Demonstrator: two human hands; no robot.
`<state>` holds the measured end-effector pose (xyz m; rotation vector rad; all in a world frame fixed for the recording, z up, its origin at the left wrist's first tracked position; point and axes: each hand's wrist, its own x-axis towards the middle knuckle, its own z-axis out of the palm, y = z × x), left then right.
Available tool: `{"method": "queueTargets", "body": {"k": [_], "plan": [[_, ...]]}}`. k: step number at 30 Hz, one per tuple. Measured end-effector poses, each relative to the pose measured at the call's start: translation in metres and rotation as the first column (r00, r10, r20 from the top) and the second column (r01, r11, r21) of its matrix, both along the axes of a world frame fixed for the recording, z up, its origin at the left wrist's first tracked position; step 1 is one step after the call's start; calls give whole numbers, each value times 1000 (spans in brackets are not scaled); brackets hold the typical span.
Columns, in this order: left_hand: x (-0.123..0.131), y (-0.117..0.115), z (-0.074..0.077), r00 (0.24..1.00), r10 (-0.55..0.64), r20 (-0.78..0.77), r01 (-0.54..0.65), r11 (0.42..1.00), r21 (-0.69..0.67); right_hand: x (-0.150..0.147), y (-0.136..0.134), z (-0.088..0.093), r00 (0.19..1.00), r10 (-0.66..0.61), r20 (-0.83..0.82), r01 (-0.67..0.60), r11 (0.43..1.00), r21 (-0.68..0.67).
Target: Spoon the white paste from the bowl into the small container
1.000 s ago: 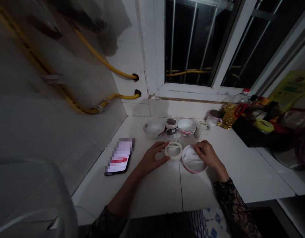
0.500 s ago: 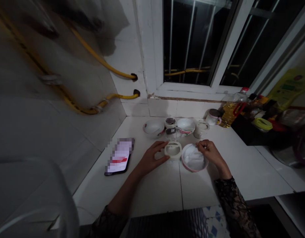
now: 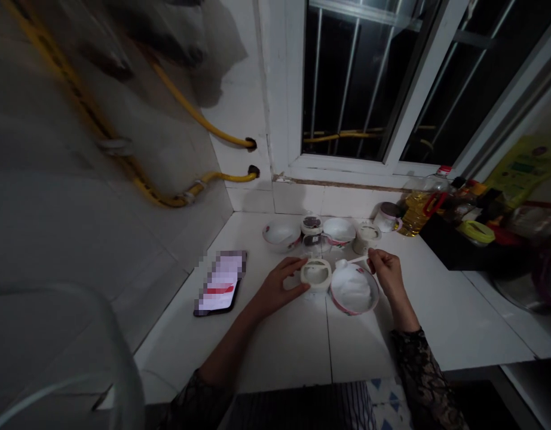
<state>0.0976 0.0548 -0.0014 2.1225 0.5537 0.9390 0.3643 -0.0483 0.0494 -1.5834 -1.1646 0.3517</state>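
Note:
My left hand (image 3: 275, 286) grips a round cream-coloured plastic ring mould (image 3: 316, 283) from its left side, and the mould stands on the white tiled counter (image 3: 279, 349). My right hand (image 3: 387, 273) pinches the handle of a small white spoon (image 3: 354, 260), with a white powdery lump at its tip. The spoon hangs over the rim of a pink-rimmed bowl (image 3: 347, 311) heaped with fine white powder. That bowl sits right next to the mould.
Behind the hands stand two white bowls (image 3: 281, 236), a glass jar (image 3: 314, 242), and small lidded pots (image 3: 366, 237). A phone (image 3: 219, 283) with a pixelated screen lies left. An oil bottle (image 3: 416, 209) and a black tray (image 3: 459, 251) stand right; yellow gas hoses (image 3: 204, 122) run along the wall.
My right hand has lifted the small spoon out of the powder and moved up and to the right of the bowl. My left hand stays on the mould.

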Motion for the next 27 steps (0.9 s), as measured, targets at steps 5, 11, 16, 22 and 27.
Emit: {"method": "queueTargets", "body": {"k": [5,11,16,22,27], "plan": [[0,0,1,1000,-3,5,3,1000,-4,-36,-3,5,928,-79,365,-27,960,277],[1,0,1,1000,-6,11,6,1000,-9,-48,-6,4,556,40,830,-396,891,222],[0,0,1,1000,-8,-6,8,1000,-19,-28,-10,5,747,-69,661,-222,912,345],[0,0,0,1000,-4,8,4,1000,-10,15,-15,5,799,-60,599,-67,980,189],[1,0,0,1000,6,5,-6,1000,-1,30,-13,-4,687,29,726,-68,997,24]]}}
